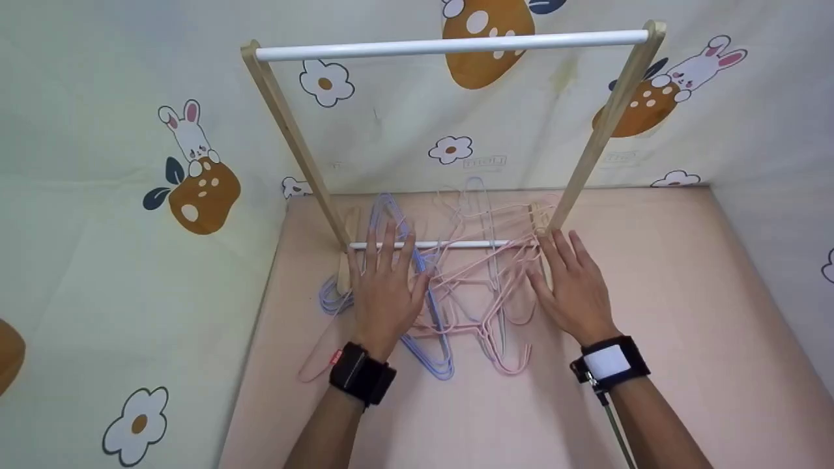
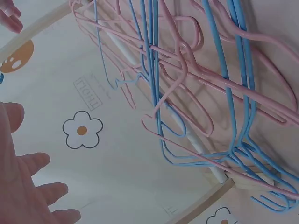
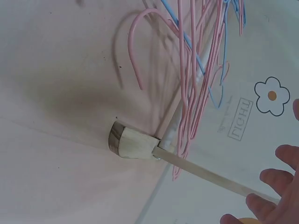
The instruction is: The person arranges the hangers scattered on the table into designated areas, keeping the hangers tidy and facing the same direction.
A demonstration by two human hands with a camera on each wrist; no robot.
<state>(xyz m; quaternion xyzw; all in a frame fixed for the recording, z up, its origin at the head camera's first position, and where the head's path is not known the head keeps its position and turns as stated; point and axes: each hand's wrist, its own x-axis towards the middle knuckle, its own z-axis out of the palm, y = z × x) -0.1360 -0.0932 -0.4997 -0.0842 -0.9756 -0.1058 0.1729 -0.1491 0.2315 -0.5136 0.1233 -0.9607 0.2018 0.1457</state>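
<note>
A tangled heap of pink hangers (image 1: pixel 495 319) and blue hangers (image 1: pixel 430 358) lies around the base of a small wooden rack. Over the heap's left part my left hand (image 1: pixel 388 296) is held palm down with its fingers straight, holding nothing. To the right, my right hand (image 1: pixel 576 290) hovers by the rack's right post (image 1: pixel 603 130), fingers extended and holding nothing. In the left wrist view, blue hangers (image 2: pixel 240 93) cross pink hangers (image 2: pixel 187 60) beside the lower bar. Pink hangers (image 3: pixel 187 102) bunch near the rack's foot (image 3: pixel 133 142) in the right wrist view.
The rack's white top bar (image 1: pixel 449 45) spans the two posts above the hands. Its white lower bar (image 1: pixel 469 245) runs through the hangers. Printed fabric walls (image 1: pixel 195 293) stand at left, back and right around the pink surface (image 1: pixel 677 312).
</note>
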